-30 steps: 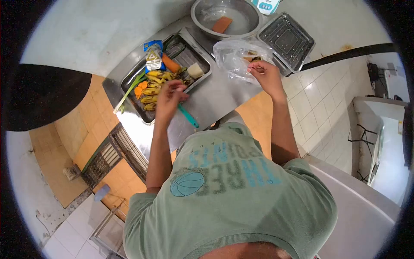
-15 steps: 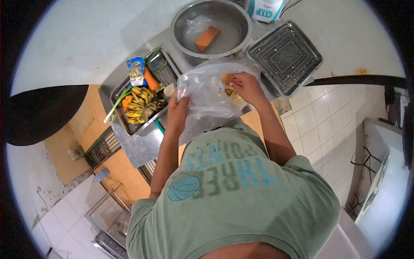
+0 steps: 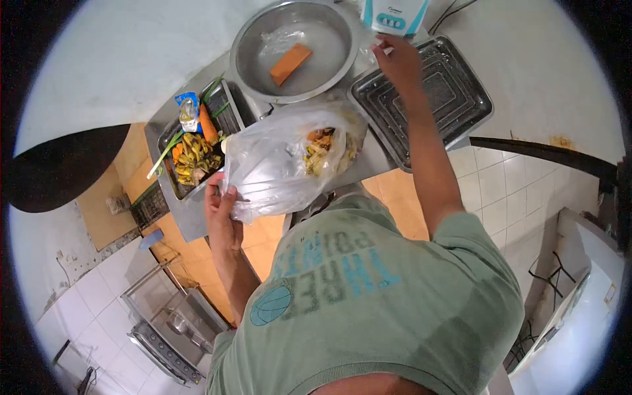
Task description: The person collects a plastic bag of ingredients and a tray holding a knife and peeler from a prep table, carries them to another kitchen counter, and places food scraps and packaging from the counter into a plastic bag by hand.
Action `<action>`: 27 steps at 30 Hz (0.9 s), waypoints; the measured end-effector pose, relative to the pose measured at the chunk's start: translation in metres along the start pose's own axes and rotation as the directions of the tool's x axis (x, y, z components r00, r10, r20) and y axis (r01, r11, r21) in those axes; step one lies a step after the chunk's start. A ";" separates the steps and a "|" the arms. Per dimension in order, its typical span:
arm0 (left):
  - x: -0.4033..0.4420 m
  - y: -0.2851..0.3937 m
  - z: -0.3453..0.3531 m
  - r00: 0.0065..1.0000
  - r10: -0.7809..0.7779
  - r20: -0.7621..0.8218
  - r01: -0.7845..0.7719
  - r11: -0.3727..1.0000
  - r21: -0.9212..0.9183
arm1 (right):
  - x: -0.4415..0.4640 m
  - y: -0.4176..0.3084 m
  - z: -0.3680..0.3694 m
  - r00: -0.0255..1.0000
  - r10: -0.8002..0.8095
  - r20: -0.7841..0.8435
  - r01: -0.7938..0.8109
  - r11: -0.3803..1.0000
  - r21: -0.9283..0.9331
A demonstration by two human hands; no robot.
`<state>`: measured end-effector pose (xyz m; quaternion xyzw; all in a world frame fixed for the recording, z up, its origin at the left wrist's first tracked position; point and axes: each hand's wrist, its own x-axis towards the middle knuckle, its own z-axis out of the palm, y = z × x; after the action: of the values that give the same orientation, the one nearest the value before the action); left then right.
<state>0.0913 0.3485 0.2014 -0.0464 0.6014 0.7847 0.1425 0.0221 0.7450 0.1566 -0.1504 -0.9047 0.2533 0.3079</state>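
Note:
My left hand (image 3: 224, 209) is closed on the near left edge of a clear plastic bag (image 3: 257, 168). Peels and orange scraps (image 3: 321, 150) lie inside the bag, toward its right end. My right hand (image 3: 400, 64) reaches over a dark metal tray (image 3: 454, 82), close to a white and turquoise blender base (image 3: 393, 18). Its fingers are pinched together at some whitish or clear material, too small to name. A steel basin (image 3: 240, 66) stands beyond the bag, with an orange block (image 3: 290, 64) and a crumpled clear wrapper (image 3: 280, 43) in it.
Left of the bag, a metal tray (image 3: 232, 118) carries bananas (image 3: 192, 158), a carrot (image 3: 208, 125), green stalks and a blue packet (image 3: 188, 110). A steel counter (image 3: 191, 224) bears these things. Cables run behind the blender base.
My right hand has left the bag and moved up and right to beside the blender base. The orange piece it held is out of its fingers. My left hand has drawn the bag left and nearer.

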 end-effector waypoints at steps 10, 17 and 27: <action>-0.006 -0.005 0.012 0.999 -0.052 -0.009 0.052 0.998 -0.040 | 0.030 0.060 0.060 0.994 -0.065 -0.083 0.064 0.998 -0.014; -0.001 -0.005 0.014 0.997 -0.033 0.064 0.036 0.999 -0.037 | 0.015 0.036 0.024 0.976 -0.023 -0.215 0.048 0.992 0.115; 0.005 0.005 0.001 0.964 -0.012 0.267 0.053 0.988 -0.144 | -0.129 -0.124 -0.042 0.937 -0.314 0.151 0.171 0.791 0.587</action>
<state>0.0850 0.3488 0.2049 0.0388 0.5153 0.8244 0.2309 0.1324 0.6029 0.1913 0.0975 -0.8309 0.4839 0.2567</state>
